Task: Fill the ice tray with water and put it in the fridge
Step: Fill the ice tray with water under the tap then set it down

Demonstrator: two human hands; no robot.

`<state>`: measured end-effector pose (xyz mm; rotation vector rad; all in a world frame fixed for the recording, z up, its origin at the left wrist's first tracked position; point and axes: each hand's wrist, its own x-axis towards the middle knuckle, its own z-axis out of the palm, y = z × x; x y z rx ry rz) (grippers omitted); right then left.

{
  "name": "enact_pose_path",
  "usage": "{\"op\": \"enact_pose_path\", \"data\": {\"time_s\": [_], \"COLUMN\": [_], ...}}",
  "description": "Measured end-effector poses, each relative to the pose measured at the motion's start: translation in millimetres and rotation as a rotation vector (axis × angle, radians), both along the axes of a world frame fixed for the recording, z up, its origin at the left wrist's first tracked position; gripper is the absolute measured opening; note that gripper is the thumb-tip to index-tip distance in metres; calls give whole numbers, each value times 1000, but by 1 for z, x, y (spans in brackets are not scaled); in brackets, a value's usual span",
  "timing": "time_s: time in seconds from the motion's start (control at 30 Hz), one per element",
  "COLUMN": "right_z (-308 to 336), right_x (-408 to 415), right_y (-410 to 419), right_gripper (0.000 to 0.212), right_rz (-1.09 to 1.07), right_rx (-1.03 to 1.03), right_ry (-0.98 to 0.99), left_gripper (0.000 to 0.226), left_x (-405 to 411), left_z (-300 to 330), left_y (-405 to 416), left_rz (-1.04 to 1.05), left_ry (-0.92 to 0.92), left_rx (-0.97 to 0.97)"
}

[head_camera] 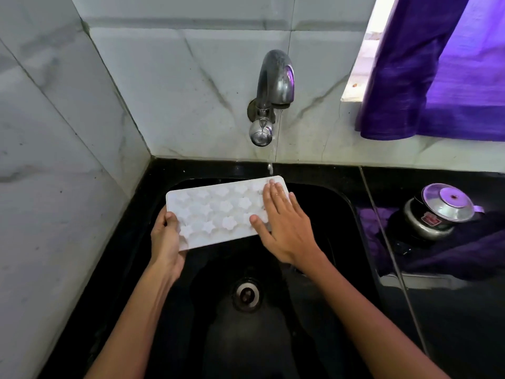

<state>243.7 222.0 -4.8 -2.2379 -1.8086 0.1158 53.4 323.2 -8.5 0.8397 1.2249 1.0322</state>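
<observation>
A white ice tray with flower-shaped cells is held level over the black sink, just below the steel tap. A thin stream of water falls from the spout toward the tray's far right corner. My left hand grips the tray's near left corner, thumb on top. My right hand lies flat on the tray's right end, fingers spread and wet.
The sink drain lies below the tray. A steel pressure cooker sits on the black counter to the right. A purple curtain hangs at the upper right. Marble-tiled walls close in the left and back.
</observation>
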Motion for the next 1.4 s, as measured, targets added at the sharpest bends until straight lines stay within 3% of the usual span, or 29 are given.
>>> {"op": "enact_pose_path", "data": {"time_s": [0.13, 0.33, 0.6, 0.83, 1.07, 1.2, 1.33, 1.4], "right_z": [10, 13, 17, 24, 30, 33, 27, 27], "right_x": [1, -3, 18, 6, 31, 10, 10, 20], "right_y": [17, 7, 4, -11, -12, 0, -6, -14], "right_gripper": [86, 70, 94, 71, 84, 70, 66, 69], "right_rz": [-36, 219, -120, 242, -26, 96, 245, 190], "right_rx": [0, 16, -31, 22, 22, 21, 31, 14], "right_ry": [18, -51, 1, -166, -105, -127, -207, -156], "left_gripper": [35, 36, 36, 35, 36, 36, 35, 35], "left_x": [13, 16, 30, 46, 54, 67, 65, 59], "left_z": [-5, -2, 0, 11, 10, 5, 5, 5], "left_y": [-7, -5, -8, -9, -10, -17, -12, -3], "left_rz": [-75, -1, -14, 5, -52, -127, -53, -26], "left_ry": [22, -35, -86, -142, -137, -129, -130, -111], "left_rx": [-2, -2, -18, 0, -10, -8, 1, 8]}}
